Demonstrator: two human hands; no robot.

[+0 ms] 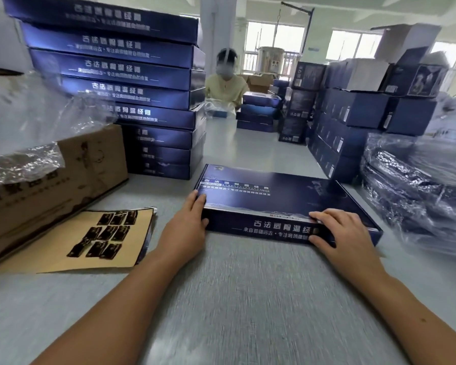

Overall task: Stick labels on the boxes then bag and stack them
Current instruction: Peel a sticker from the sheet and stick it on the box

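The flat blue box (274, 198) lies on the grey counter (234, 285), its printed front wall facing the person, and both hands are on its near edge. The left hand (188, 222) wraps the near left corner, fingers on the lid and thumb on the front wall. The right hand (337, 230) has fingers over the lid's edge and thumb pressed to the front wall, so each grip pinches the box rather than lying spread. A small dark patch (315, 231) just beside the right thumb may be a label, but it is too blurred to be sure.

I judge the step in hand to be seating a label on that front wall. To do it well:
- Let the left hand brace the corner so the box cannot slide.
- Rub the thumb outward from the label's middle to drive out bubbles.
- Check that the edges lie flat and square to the printed line.

The label sheet (108, 235) lies near, left of the box, on tan backing. A tall stack of matching boxes (132, 75) stands behind it, clear plastic bags (37, 122) are heaped on a cardboard carton (63, 175), and bagged boxes (411, 185) are piled at the right
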